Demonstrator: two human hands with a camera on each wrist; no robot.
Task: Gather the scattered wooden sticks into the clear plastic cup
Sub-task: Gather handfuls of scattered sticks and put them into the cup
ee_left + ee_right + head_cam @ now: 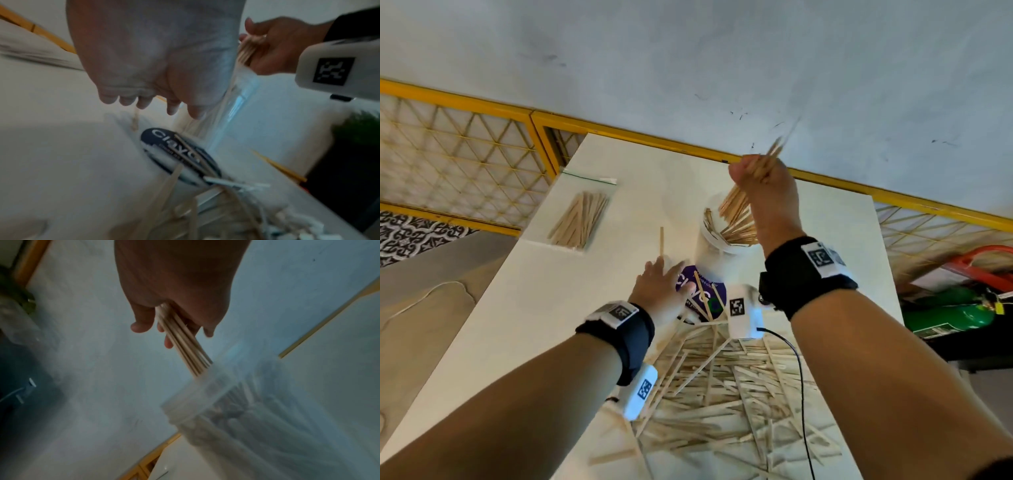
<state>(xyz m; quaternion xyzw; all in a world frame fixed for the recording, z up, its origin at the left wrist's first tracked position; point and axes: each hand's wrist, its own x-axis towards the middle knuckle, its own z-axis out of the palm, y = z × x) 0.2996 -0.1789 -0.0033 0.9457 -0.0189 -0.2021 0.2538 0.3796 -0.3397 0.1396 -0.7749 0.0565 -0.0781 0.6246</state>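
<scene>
Head: right hand (760,174) grips sticks (736,202) over cup (717,246) rim.

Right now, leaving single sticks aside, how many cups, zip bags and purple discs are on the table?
Clear plastic cup: 1
Zip bag: 1
Purple disc: 1
Total: 3
Wooden sticks: too many to count.
</scene>
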